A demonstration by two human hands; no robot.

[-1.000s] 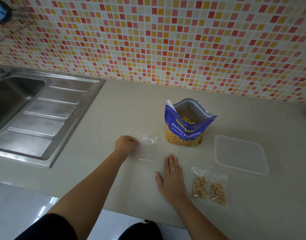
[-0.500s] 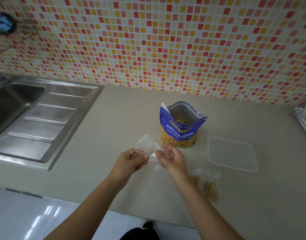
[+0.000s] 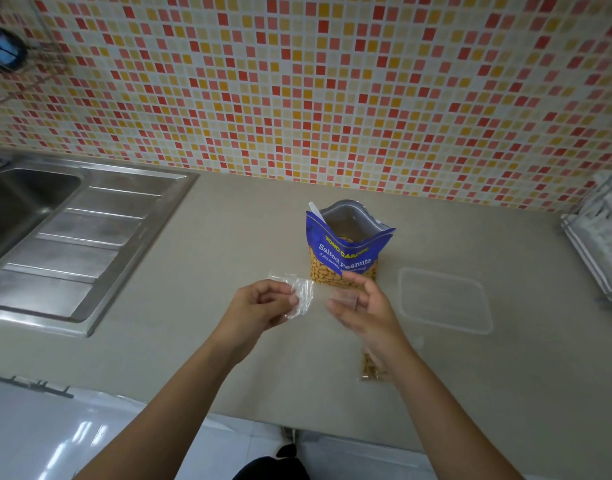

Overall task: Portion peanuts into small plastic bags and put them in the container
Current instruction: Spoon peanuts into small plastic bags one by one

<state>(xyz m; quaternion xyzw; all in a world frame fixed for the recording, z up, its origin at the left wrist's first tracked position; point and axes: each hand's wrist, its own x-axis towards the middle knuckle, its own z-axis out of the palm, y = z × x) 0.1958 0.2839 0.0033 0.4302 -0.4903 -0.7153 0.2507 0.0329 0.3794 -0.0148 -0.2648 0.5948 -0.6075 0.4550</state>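
Over the counter (image 3: 179, 341), our left hand (image 3: 259, 306) pinches a small empty bag (image 3: 299, 296) in its fingers, and our right hand (image 3: 363, 306) is loosely curled with a bit of clear plastic in it. We think we are opening a bag to fill. Next we scoop from the peanut pack (image 3: 346, 251) at 12 o'clock; the container (image 3: 444, 299) waits at 3 o'clock.

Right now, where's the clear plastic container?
In the head view the clear plastic container sits on the counter at right, beside the blue peanut bag and just beyond the right hand.
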